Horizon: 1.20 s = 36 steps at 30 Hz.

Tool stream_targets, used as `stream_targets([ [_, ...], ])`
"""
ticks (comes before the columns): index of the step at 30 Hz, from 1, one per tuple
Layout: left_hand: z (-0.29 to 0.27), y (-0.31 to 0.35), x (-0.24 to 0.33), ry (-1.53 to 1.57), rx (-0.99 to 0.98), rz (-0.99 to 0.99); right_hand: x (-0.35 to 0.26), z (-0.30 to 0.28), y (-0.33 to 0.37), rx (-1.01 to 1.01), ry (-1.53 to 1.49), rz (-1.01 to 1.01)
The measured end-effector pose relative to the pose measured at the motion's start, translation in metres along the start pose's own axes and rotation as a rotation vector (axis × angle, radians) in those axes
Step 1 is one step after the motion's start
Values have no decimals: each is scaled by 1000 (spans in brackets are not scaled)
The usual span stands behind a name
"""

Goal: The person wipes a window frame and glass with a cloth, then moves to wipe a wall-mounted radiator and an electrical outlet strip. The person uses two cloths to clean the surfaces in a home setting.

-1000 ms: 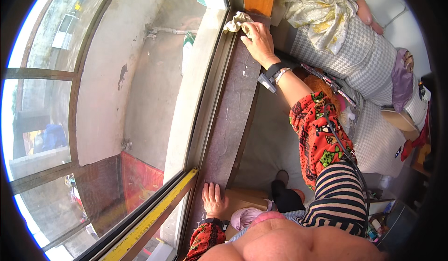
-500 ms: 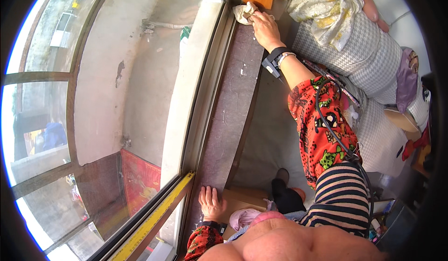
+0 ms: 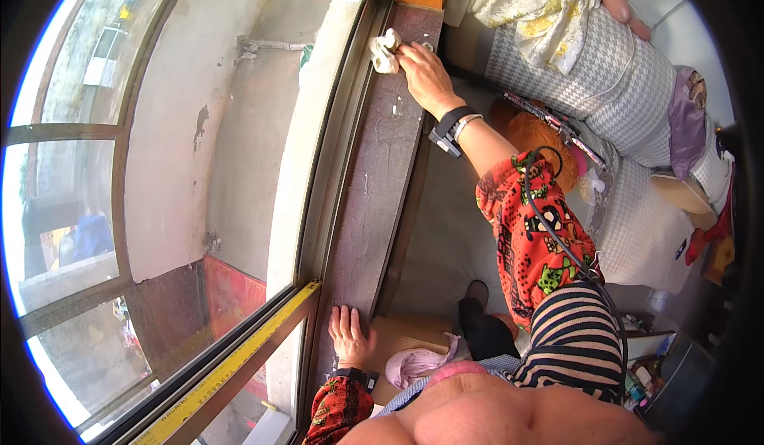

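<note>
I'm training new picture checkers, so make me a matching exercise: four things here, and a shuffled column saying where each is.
1. Right hand
2. Left hand
3. Yellow strip
4. Purple cloth

A. Along the window frame
B. On the checked cover, at the picture's right
C. Touching a crumpled pale cloth
D. Palm down on the sill

Pairs: 1-C, 2-D, 3-A, 4-B

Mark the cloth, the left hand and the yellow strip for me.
Cloth (image 3: 385, 52): head view, middle of its crumpled fabric.
Left hand (image 3: 351, 342): head view, back of the hand.
Yellow strip (image 3: 232, 362): head view, midway along its visible length.
</note>
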<state>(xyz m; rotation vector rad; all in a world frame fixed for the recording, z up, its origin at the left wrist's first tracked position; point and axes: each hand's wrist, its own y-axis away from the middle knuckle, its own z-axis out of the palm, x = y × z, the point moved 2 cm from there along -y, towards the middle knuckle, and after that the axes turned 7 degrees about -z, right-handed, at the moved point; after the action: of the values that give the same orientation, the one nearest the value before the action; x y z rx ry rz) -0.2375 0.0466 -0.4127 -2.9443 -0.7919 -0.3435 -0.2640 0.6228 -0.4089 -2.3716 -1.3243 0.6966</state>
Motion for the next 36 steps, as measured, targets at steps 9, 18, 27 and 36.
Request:
stream_targets([
  [9, -4, -12, 5, 10, 45, 35, -104, 2, 79, 54, -185, -129],
  [18, -1, -18, 1, 28, 83, 42, -245, -24, 197, 3, -310, -245],
  [27, -40, 98, 1, 48, 164, -49, -290, -50, 274, -84, -305, -525],
  [36, -25, 195, -60, -71, 214, -262, -270, -44, 254, 2, -293, -278],
])
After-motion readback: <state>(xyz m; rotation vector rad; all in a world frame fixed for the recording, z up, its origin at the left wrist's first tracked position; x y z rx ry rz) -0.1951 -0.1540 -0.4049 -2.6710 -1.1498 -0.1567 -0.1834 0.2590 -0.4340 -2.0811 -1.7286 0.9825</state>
